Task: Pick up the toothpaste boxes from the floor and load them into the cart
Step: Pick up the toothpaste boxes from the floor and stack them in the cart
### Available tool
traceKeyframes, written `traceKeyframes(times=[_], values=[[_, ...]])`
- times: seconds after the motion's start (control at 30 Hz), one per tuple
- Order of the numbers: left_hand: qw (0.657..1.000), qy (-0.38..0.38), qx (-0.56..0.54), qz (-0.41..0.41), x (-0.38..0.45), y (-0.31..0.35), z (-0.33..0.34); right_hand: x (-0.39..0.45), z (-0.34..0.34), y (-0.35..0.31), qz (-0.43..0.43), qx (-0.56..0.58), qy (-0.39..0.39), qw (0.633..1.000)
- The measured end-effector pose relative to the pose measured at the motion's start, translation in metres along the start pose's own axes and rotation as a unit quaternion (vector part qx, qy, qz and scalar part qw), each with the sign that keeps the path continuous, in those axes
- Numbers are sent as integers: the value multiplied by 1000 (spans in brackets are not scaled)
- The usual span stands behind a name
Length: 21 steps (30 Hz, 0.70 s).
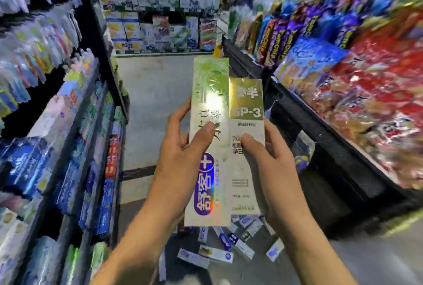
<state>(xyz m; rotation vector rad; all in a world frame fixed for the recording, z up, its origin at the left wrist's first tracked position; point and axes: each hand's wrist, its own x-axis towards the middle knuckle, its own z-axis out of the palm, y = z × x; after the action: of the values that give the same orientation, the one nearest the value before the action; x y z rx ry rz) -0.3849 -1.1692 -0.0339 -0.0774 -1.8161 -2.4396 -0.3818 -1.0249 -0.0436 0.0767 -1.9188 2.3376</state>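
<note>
To the left of the hands, shelving (75, 138) stocked with boxed goods is seen. Two toothpaste boxes are held upright, side by side and touching, in front of the person. The green box (209, 124) is gripped by the left hand (180, 154), with the thumb laid across its front and the fingers curled behind its left edge. The shorter gold-and-white box (246, 124) is gripped by the right hand (272, 165), with the thumb pressed on its front. Below the hands, roughly ten more toothpaste boxes (219, 246) are scattered on the floor (155, 101); an exact count cannot be made. To the right of the hands, a black display bin (320, 147) heaped with red snack packets (377, 113) is seen.
</note>
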Motion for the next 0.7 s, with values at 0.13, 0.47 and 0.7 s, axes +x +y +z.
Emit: traceKeyframes(times=[0.13,0.47,0.7], values=[[996,-75,-14,-37,-12,-5,26,-40,-24,-15,-20,-26,95,995],[944,-313,-24,-100,-90,-32,159,-169,-135,-46,-74,-45,341,936],[890,-439,-30,-118,-186,-62,286,-280,-239,-76,-100,-42,461,881]])
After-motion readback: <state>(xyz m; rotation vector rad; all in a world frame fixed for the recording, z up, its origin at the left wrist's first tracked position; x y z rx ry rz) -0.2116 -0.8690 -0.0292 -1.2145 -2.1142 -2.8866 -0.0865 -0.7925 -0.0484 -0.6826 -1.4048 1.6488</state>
